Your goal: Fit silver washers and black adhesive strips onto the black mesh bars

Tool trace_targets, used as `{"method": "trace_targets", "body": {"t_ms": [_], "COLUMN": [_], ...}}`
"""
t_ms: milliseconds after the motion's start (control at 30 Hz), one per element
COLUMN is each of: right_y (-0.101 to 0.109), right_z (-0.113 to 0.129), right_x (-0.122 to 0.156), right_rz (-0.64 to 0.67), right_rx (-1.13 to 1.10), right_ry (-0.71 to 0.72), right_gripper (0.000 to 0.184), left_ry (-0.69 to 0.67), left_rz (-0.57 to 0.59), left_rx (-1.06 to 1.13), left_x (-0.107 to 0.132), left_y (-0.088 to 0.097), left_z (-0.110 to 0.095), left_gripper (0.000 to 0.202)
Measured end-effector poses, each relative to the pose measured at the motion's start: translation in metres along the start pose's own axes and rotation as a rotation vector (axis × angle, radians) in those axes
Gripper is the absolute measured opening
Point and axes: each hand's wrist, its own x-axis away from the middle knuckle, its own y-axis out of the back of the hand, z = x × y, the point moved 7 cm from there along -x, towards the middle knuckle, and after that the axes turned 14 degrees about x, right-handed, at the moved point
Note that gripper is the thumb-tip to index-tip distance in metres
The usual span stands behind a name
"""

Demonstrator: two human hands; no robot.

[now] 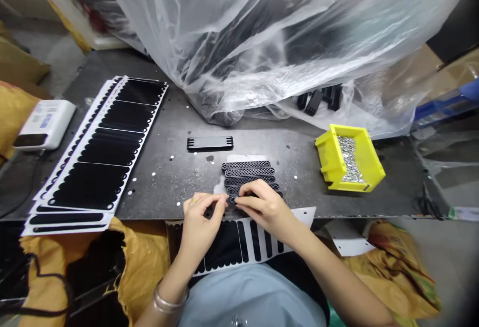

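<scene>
Both hands reach in over the front edge of a dark metal workbench (pixel 164 192). The left hand (pixel 200 230), with a silver bangle (pixel 169 299) on its wrist, and the right hand (pixel 262 207) meet at the end of a black lattice strip (pixel 232 200), pinching it between thumbs and fingertips and hiding most of it. Just beyond, more black lattice strips (pixel 247 175) lie in an overlapping row on the bench. Under the hands, a white backing sheet with black die-cut pads (pixel 232 242) hangs off the front edge, above the person's pale blue top (pixel 250 297), with yellow woven sacks (pixel 140 257) on either side. Toward the bench's left edge lies a stack of similar sheets (pixel 101 142), beside a white box-shaped device (pixel 45 125). Behind the hands rests a black comb-shaped piece (pixel 209 142). Near the right edge, a yellow plastic bin (pixel 368 162) holds small silver metal parts (pixel 350 160). Along the far edge, clear plastic sheeting (pixel 262 28) bunches up, with more black pieces (pixel 322 98) just in front of its folds.
</scene>
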Motion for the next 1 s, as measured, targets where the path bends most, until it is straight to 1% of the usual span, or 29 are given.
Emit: {"method": "trace_targets", "body": {"t_ms": [133,267,367,433,533,600,667,800,867,900,967,1000], "right_y": [-0.002,-0.007,-0.001,0.011,0.029,0.036,0.038,0.03,0.03,0.033,0.047,0.056], "right_z": [0.0,0.003,0.003,-0.008,-0.038,-0.053,-0.06,-0.06,-0.057,-0.056,-0.054,-0.054], "right_x": [-0.001,-0.002,0.002,0.009,0.027,0.038,0.042,0.039,0.036,0.037,0.044,0.052], "right_rz": [0.049,0.048,0.047,0.051,0.085,0.083,0.063,0.033,0.028,0.012,-0.068,-0.124], "right_rx": [0.015,0.059,0.097,0.081,-0.052,-0.145,-0.192,-0.223,-0.197,-0.149,0.015,0.095], "right_ry": [0.008,0.014,0.019,-0.049,-0.263,-0.353,-0.369,-0.318,-0.275,-0.255,-0.261,-0.295], "right_gripper": [0.017,0.019,0.02,0.018,0.017,0.013,0.012,0.011,0.011,0.012,0.015,0.018], "left_ry": [0.04,0.056,0.061,0.065,0.069,0.066,0.065,0.05,0.03,0.011,-0.075,-0.154], "left_rz": [0.014,0.019,0.006,0.009,0.02,0.023,0.021,0.018,0.031,0.035,-0.01,-0.056], "left_rx": [0.041,0.033,0.02,0.021,0.029,0.03,0.024,0.011,0.003,-0.007,-0.05,-0.072], "left_x": [-0.003,-0.005,-0.007,-0.009,-0.01,-0.011,-0.011,-0.014,-0.015,-0.014,-0.01,-0.005], "left_y": [-0.005,-0.005,-0.005,-0.006,-0.006,-0.006,-0.006,-0.004,-0.003,-0.003,0.0,0.0], "left_z": [0.002,0.004,0.004,0.004,0.005,0.006,0.008,0.011,0.011,0.009,-0.002,-0.011], "left_gripper": [0.021,0.023,0.024,0.024,0.025,0.025,0.026,0.028,0.026,0.025,0.02,0.016]}}
